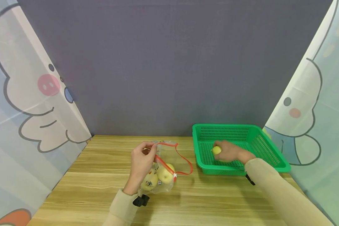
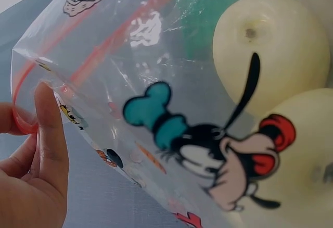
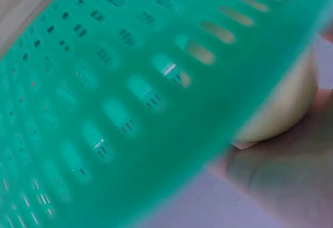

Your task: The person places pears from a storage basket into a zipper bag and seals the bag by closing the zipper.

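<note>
My left hand [image 1: 142, 160] pinches the red-edged rim of a clear zip bag [image 1: 167, 150] printed with cartoon figures. Inside the bag rest pale yellow apples [image 1: 165, 174], and two of them show large in the left wrist view, one apple [image 2: 270, 51] behind the plastic. The bag's mouth gapes toward the right, its red zip strip [image 1: 186, 161] bowed outward. Over the green basket [image 1: 199, 150], my right hand [image 1: 228, 151] grips another yellow apple [image 1: 216, 150]. In the right wrist view the basket's slotted wall [image 3: 104, 108] partly hides this apple [image 3: 286, 105].
Both bag and basket stand on a wooden table [image 1: 87, 175]. A dark grey panel [image 1: 169, 69] rises behind the table, and curtains with cartoon prints hang at the left [image 1: 31, 78] and right sides.
</note>
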`<state>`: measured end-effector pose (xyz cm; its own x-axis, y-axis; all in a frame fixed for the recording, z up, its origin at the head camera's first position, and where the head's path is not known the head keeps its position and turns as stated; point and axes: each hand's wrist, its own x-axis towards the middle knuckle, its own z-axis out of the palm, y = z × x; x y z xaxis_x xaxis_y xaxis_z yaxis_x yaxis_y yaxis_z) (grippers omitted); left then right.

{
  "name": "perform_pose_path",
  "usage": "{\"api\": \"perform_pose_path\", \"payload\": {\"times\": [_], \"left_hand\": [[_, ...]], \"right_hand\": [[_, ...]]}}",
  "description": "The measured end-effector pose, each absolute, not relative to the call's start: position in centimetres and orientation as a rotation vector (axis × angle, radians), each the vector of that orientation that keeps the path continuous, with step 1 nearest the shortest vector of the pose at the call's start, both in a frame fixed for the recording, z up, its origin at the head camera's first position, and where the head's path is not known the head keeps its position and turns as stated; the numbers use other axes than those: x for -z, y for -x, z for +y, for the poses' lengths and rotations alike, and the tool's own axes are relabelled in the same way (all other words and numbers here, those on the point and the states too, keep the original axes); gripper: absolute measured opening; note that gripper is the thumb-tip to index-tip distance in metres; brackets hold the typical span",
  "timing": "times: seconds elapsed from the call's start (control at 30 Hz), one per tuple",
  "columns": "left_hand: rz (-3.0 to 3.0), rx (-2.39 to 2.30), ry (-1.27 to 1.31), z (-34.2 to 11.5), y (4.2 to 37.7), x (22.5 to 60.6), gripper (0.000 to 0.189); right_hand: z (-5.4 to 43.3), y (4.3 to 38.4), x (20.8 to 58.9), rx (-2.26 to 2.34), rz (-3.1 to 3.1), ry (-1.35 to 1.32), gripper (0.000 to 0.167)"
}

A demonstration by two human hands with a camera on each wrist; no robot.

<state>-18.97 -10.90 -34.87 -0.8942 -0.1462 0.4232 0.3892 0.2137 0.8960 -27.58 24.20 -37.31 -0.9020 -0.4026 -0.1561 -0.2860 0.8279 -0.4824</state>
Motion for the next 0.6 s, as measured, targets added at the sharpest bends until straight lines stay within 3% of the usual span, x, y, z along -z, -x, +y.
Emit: {"api": "perform_pose_path", "payload": {"times": [0.37,0.6], "left_hand": [[-2.074,1.723,0.221,-10.9,19.0,34.8,0.008],[-2.080,1.719,0.204,-11.5,20.8,37.1,0.008]], "right_hand": [[23.6,26.9,35.3,0.623,2.821,0.522,0.051],[22.4,26.1,33.7,0.609,2.857,0.559,0.050]]}}
